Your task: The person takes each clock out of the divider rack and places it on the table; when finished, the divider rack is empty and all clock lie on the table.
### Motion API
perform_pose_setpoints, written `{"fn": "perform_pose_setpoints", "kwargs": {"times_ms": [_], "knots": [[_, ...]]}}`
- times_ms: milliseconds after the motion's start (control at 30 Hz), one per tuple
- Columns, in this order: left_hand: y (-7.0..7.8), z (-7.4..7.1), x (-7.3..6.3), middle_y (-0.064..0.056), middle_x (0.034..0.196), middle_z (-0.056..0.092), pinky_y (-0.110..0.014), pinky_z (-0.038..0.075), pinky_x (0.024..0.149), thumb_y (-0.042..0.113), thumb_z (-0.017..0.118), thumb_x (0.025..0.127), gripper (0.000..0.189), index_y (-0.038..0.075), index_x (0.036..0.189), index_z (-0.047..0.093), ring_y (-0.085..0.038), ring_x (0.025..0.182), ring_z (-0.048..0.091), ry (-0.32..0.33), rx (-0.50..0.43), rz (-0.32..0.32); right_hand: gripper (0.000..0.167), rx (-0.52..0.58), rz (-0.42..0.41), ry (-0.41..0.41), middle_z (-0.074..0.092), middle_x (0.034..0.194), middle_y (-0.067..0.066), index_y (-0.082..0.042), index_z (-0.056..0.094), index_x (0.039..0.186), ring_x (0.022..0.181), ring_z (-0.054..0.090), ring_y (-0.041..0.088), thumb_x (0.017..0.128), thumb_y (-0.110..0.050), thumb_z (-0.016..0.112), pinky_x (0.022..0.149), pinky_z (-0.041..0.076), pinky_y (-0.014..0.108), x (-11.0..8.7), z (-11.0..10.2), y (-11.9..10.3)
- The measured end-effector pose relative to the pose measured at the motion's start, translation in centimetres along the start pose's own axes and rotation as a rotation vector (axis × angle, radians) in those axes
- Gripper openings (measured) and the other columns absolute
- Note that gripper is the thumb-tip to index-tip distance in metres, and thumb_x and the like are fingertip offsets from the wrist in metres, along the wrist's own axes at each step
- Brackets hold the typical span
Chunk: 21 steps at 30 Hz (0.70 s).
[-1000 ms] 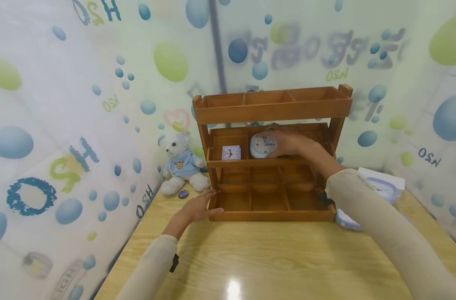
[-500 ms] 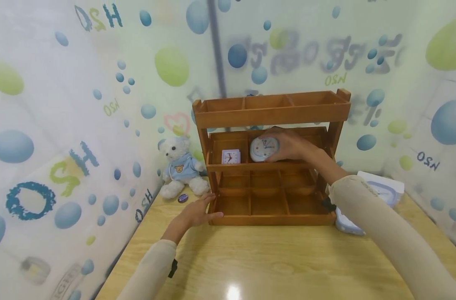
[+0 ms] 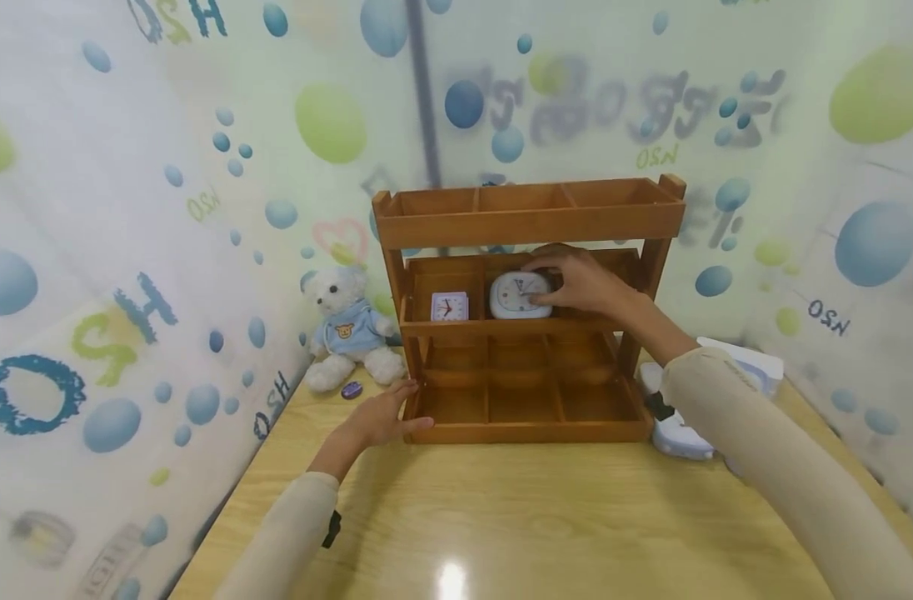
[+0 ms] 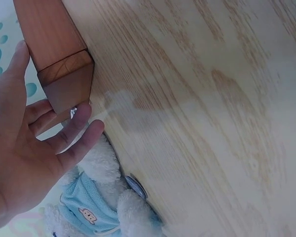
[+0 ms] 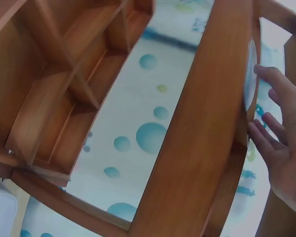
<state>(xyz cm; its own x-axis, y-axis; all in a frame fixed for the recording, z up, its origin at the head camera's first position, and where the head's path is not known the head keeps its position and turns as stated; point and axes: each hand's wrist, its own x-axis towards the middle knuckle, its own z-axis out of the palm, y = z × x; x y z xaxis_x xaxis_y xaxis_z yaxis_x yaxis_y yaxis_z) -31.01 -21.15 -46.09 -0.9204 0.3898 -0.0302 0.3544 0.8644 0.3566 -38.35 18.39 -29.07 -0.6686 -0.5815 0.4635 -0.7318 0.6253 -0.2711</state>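
My right hand holds a rounded white alarm clock in the middle compartment of the wooden rack's second tier. The thumb lies on the dial's right part, with fingers above it at the top edge. In the right wrist view only the clock's thin pale side shows past the shelf board. To its left stands a small square lilac clock. My left hand rests on the rack's lower left corner, thumb at the front board, fingers loosely extended along the side.
A white teddy bear in a blue top sits left of the rack, behind a small dark purple oval item. White and pale blue clock-like items lie at the right, partly hidden by the right sleeve. Patterned walls enclose the table.
The rounded clock now stands more upright in its compartment. My right hand has shifted from around its right side so the thumb lies on the dial. The left hand stays at the corner.
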Motion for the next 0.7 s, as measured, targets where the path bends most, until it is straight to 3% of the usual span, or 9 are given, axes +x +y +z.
{"fn": "perform_pose_setpoints", "kwargs": {"times_ms": [133,200,300,367,433,633,700], "knots": [[-0.2,-0.2,0.1,-0.015,0.166,0.034,-0.056,0.046,0.109,0.066,0.065,0.094,0.092,0.005,0.159,0.041,-0.044,0.133,0.055,0.001,0.007,0.001,0.064,-0.041,0.021,-0.092,0.059,0.144,0.018,-0.005,0.069,0.135,0.121,0.061,0.035,0.083,-0.035,0.090,0.100,0.052,0.052,0.2,0.3,-0.2],[-0.3,-0.3,0.1,-0.015,0.166,0.035,-0.057,0.047,0.108,0.066,0.064,0.094,0.092,0.006,0.159,0.042,-0.044,0.132,0.056,0.007,0.011,-0.003,0.071,-0.057,0.027,-0.143,0.058,0.145,0.017,-0.005,0.064,0.141,0.122,0.060,0.034,0.085,-0.041,0.087,0.107,0.045,0.055,0.5,0.4,-0.4],[-0.5,-0.1,-0.1,-0.014,0.166,0.035,-0.057,0.047,0.107,0.066,0.064,0.094,0.091,0.007,0.159,0.042,-0.043,0.131,0.057,0.009,0.007,-0.008,0.079,-0.089,0.070,-0.226,0.058,0.146,0.013,-0.012,0.055,0.151,0.129,0.056,0.034,0.088,-0.050,0.082,0.122,0.021,0.062,1.2,0.9,-0.5],[-0.4,-0.1,0.0,-0.013,0.166,0.035,-0.056,0.047,0.107,0.066,0.064,0.094,0.091,0.007,0.159,0.041,-0.043,0.131,0.057,0.011,0.000,-0.007,0.082,-0.100,0.096,-0.257,0.058,0.146,0.011,-0.017,0.051,0.155,0.133,0.054,0.034,0.088,-0.052,0.081,0.124,0.000,0.065,1.5,0.9,-0.3],[-0.3,-0.2,0.0,-0.013,0.166,0.034,-0.056,0.047,0.108,0.066,0.064,0.094,0.091,0.007,0.159,0.041,-0.043,0.131,0.057,0.013,-0.005,-0.002,0.085,-0.101,0.118,-0.275,0.058,0.146,0.010,-0.019,0.047,0.158,0.135,0.053,0.035,0.087,-0.054,0.081,0.123,-0.008,0.064,1.8,0.9,-0.1],[-0.3,-0.2,0.0,-0.011,0.167,0.035,-0.056,0.047,0.107,0.067,0.064,0.094,0.092,0.008,0.160,0.041,-0.042,0.130,0.058,0.013,-0.001,-0.004,0.087,-0.060,0.096,-0.239,0.052,0.153,0.012,-0.018,0.049,0.156,0.139,0.048,0.038,0.084,-0.049,0.086,0.123,-0.006,0.067,1.9,1.1,0.1],[-0.4,-0.2,-0.1,-0.012,0.167,0.034,-0.056,0.048,0.107,0.067,0.064,0.094,0.092,0.008,0.160,0.041,-0.042,0.130,0.058,0.013,-0.004,-0.006,0.085,-0.028,0.075,-0.203,0.051,0.153,0.013,-0.017,0.051,0.155,0.138,0.047,0.038,0.083,-0.044,0.088,0.124,0.005,0.066,1.8,1.2,0.0]]}}
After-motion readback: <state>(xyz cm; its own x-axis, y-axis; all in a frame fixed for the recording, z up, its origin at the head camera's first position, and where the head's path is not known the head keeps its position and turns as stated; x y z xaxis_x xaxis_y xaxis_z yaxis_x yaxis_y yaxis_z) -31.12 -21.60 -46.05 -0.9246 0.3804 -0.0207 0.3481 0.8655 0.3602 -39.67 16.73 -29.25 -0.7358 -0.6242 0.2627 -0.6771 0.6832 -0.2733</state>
